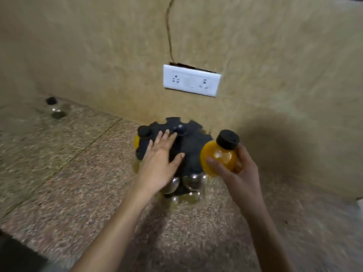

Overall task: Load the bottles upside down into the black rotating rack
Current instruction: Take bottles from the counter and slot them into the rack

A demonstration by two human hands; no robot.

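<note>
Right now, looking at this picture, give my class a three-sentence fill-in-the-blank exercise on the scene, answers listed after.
The right hand grips a bottle whose cap is ____.
The left hand lies flat on the rotating ____.
The white socket plate is fixed to the ____.
Missing words: black; rack; wall.

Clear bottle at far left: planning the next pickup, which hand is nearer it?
Left. The left hand rests on the black rack, right of the clear bottle; the right hand, holding the orange bottle, is farther right still.
</note>
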